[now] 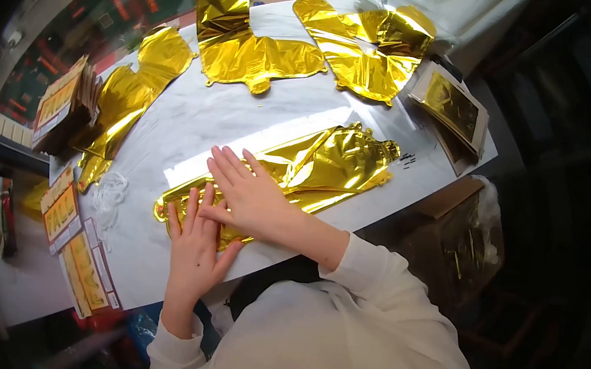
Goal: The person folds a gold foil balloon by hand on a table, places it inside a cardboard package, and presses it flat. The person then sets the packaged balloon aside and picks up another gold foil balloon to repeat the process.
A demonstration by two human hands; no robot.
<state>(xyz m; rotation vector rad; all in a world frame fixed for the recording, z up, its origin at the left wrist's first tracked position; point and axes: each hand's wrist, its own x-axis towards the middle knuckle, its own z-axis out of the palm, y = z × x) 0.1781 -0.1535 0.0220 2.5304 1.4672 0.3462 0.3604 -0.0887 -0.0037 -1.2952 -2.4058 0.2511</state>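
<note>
A long gold foil balloon point(312, 164), flat and creased, lies diagonally across the white table point(165, 111) in front of me. My left hand point(201, 243) lies on its near left end with the fingers spread. Just right of it, my right hand point(247, 193) rests palm down on the foil, fingers extended, its thumb reaching over to my left hand's fingers. Neither hand grips anything. Part of the foil is hidden under both hands. The balloon's far right end has small scalloped tabs.
Flat gold foil balloons lie along the far side point(259, 56) and at left point(126, 103). Printed packets point(64, 103) are stacked at the left, with more cards point(85, 270) nearer. White string point(110, 196) is beside them. A packet stack point(453, 108) and box point(450, 238) are at right.
</note>
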